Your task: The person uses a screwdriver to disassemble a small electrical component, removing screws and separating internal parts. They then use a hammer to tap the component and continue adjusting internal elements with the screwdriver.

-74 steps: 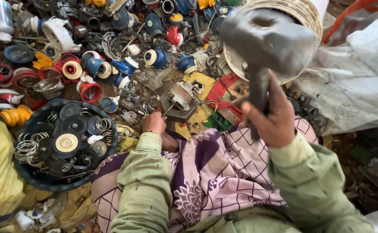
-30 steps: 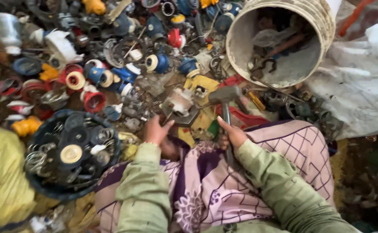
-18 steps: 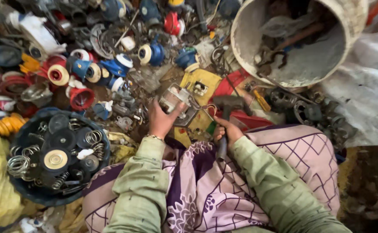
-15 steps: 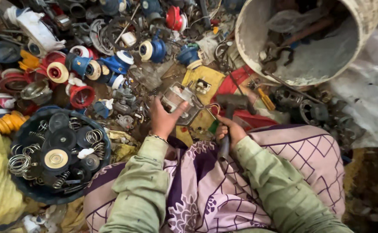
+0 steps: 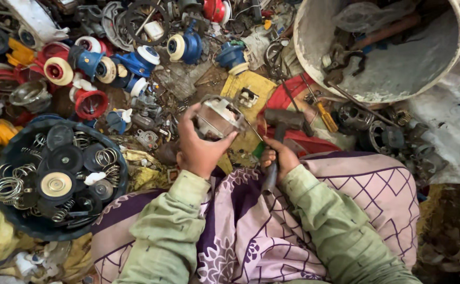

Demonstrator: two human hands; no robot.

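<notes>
The left hand [image 5: 198,150] holds a small metal part [image 5: 216,117] up above the lap, fingers curled round it. Just beside it, the right hand [image 5: 281,158] grips a hammer [image 5: 281,120] by its handle. Farther off, scrap covers the floor [image 5: 188,84], with a big bucket [image 5: 314,58] beyond.

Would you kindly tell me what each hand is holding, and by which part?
Left hand grips a small metal motor part around its body; right hand grips a hammer by its handle.
</notes>
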